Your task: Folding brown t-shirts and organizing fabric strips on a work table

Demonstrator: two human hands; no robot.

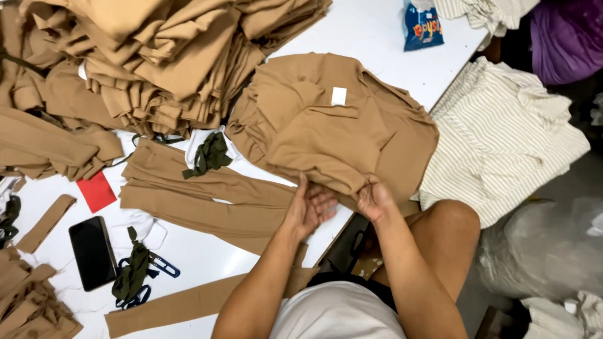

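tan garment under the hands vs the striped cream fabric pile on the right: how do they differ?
Colour: the tan folded garment is plain camel brown; the cream striped fabric pile has fine pale stripes.
Contact: the left hand and right hand are at the tan garment's near edge; the striped pile is untouched.
Place: the tan garment lies on the white table; the striped pile sits beyond the table's right edge.
Label: only the tan garment shows a small white tag.
Both are soft, loosely folded cloth.
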